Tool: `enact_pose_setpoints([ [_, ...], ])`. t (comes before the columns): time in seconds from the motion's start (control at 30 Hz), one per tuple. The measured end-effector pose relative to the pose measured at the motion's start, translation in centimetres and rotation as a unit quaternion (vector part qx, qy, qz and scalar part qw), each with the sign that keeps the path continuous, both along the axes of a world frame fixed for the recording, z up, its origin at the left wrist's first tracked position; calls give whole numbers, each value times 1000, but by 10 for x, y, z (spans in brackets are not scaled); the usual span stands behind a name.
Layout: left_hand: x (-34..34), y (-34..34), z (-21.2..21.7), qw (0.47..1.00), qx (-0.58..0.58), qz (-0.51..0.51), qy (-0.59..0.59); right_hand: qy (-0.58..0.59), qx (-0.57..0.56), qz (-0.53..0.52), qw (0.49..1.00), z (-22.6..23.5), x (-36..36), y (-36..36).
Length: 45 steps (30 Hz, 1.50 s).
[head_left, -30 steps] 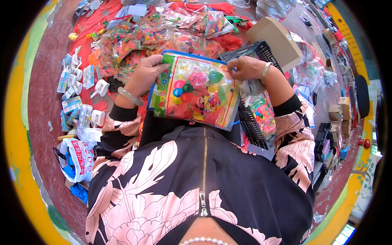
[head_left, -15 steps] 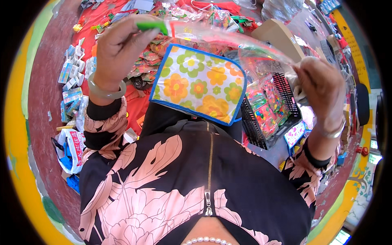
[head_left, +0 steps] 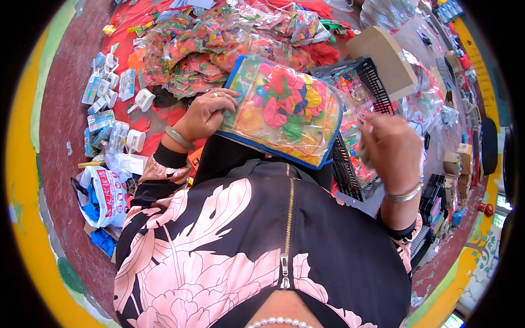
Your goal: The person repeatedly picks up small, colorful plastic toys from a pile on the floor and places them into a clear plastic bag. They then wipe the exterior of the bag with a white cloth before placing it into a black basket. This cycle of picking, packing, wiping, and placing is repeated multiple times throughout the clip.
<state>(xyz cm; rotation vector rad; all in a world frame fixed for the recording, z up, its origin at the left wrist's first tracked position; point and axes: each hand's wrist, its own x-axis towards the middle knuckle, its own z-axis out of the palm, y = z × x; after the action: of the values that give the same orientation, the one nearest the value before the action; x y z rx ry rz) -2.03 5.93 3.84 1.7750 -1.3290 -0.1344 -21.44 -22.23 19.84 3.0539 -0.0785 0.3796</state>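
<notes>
Balloon packet [head_left: 290, 101]: beside left fingertips [head_left: 232, 95]; best smoothed flat.
Left hand [head_left: 206, 113]: half-curled, touching packet; grip unclear.
Right hand [head_left: 391, 147]: fingers bent; hold can't be told.

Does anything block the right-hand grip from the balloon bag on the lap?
Nothing visible stands between the right-hand grip and the balloon bag. The black crate shows in the gap but appears to sit lower. The left-hand grip is at the bag's opposite edge.
</notes>
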Motion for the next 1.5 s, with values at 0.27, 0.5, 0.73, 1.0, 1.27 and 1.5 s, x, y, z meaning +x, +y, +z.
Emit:
enact_pose_setpoints([
  [0.27, -12, -34, -33, 920, -135, 204, 306, -236, 219, 179, 930, -67, 91, 85],
  [0.5, -5, -35, -44, 875, -157, 157, 431, -17, 137, 105, 985, -161, 95, 113],
  [0.73, -7, -38, -44, 885, -110, 189, 411, 16, 18, 23, 999, -163, 82, 82],
  [1.0, -9, -37, -40, 884, -111, 191, 413, -43, 14, -36, 998, -152, 50, 51],
  [1.27, -10, -35, -33, 883, -108, 183, 419, -104, 38, -44, 993, -155, -4, 30],
  [1.5, -4, -34, -34, 871, -102, 158, 454, -87, 244, -232, 937, -171, -57, -62],
])
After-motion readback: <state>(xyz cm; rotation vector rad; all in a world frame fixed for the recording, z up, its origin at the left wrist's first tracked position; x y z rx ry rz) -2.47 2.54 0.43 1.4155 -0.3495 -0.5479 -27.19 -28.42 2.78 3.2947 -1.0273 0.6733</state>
